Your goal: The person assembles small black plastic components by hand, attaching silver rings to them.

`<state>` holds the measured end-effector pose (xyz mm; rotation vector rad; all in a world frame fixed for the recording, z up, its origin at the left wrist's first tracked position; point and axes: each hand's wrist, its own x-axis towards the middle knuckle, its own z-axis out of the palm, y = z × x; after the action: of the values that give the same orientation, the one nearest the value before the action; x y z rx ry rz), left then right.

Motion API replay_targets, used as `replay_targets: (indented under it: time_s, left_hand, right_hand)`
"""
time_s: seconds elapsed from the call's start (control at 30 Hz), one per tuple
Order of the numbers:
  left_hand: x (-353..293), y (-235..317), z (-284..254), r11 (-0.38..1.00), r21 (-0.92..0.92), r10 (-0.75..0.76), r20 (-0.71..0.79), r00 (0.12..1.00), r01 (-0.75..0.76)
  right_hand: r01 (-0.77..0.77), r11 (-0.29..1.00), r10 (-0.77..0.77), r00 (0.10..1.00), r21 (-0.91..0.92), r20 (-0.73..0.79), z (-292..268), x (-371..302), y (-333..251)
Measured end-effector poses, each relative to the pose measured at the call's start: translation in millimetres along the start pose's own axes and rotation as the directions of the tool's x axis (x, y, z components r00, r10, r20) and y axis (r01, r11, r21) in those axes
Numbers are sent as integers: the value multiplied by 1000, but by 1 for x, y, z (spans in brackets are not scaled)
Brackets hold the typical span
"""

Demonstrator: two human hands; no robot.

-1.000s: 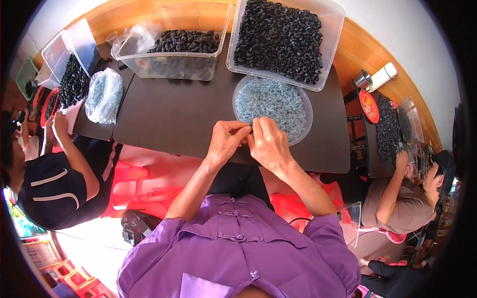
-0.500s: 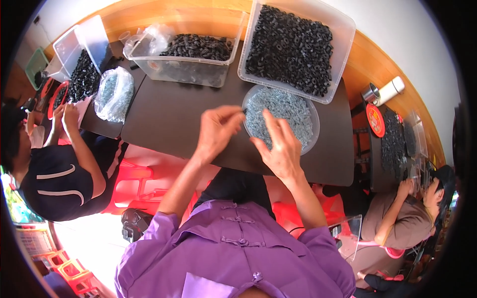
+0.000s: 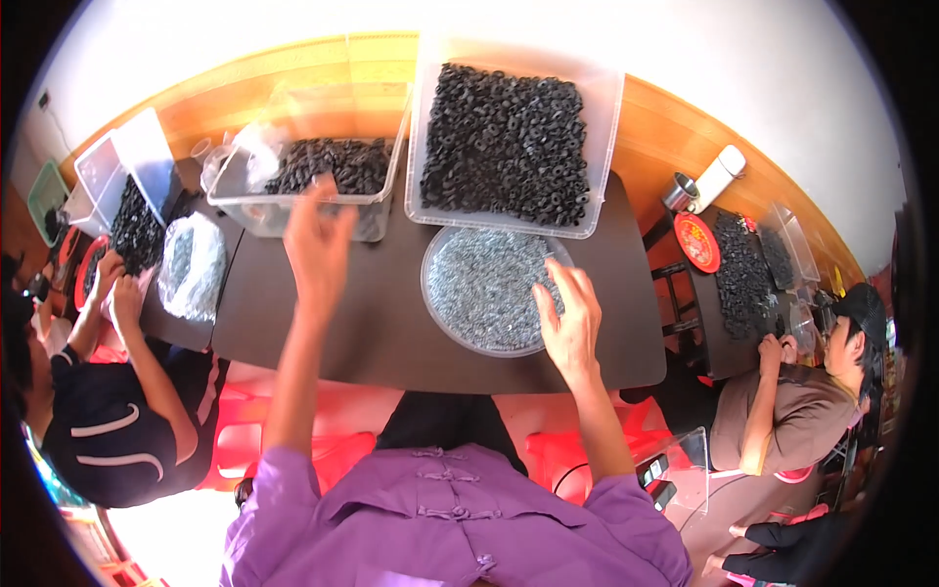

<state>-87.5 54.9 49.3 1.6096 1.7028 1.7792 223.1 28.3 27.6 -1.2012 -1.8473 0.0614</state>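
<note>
My left hand [image 3: 318,245], smeared by motion, reaches forward to the front wall of a clear plastic bin [image 3: 293,220]. Its finger and thumb look apart, and I make out nothing between them. Small black parts [image 3: 333,166] are heaped inside that bin. My right hand [image 3: 570,318] hovers over the right rim of a round clear tray [image 3: 430,303], thumb held away from the bent fingers. Many small silvery metal pieces, possibly screws [image 3: 489,289], fill the tray. Behind it, a larger clear bin [image 3: 602,147] holds black ring-like parts [image 3: 509,142].
A dark table [image 3: 391,333] carries all this. To the left, a person [image 3: 122,411] works beside a plastic bag [image 3: 193,269] of silvery pieces. Another person [image 3: 792,411] sits at the right by a table with black parts [image 3: 743,269], a red plate [image 3: 696,243] and a white flask [image 3: 719,176].
My left hand has moved away from my right, leftward to the bin of black parts. My right hand has shifted to the tray's right edge. The whole view has tilted and swung.
</note>
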Motion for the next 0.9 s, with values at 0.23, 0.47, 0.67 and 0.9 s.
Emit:
replay_targets:
  time_s: [0.23, 0.47, 0.67, 0.9]
  left_hand:
    - [-132, -17, 17, 985, 115, -154, 226, 962, 130]
    - [-134, -14, 17, 980, 114, -190, 252, 949, 165]
    - [-130, -9, 20, 978, 105, -204, 298, 932, 180]
    - [-128, -9, 18, 972, 153, -220, 338, 915, 177]
  right_hand:
    - [124, 987, -134, 986, -103, -101, 34, 136, 61]
    - [16, 920, -63, 992, -393, -108, 87, 249, 116]
    - [-41, 863, -45, 987, -503, -158, 113, 271, 146]
    - [61, 858, -162, 975, -511, -155, 147, 260, 116]
